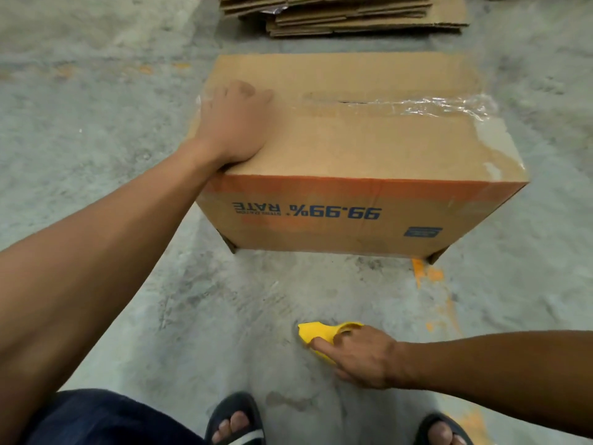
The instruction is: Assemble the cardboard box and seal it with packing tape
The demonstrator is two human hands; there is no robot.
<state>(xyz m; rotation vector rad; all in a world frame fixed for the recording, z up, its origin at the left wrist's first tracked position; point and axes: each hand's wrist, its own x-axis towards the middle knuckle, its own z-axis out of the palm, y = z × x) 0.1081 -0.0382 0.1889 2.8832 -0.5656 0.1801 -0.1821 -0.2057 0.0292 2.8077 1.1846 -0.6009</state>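
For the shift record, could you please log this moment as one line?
left hand: flat on box top | right hand: grips yellow tool near floor | seam tape: right part only

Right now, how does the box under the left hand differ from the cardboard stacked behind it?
The cardboard box stands assembled, its top flaps closed, with clear tape along part of the seam; the stack of flattened cardboard lies folded flat, in layers. The left hand rests on the box; nothing touches the stack. The box shows blue print on its side; the stack shows none. Both are brown cardboard on the concrete floor.
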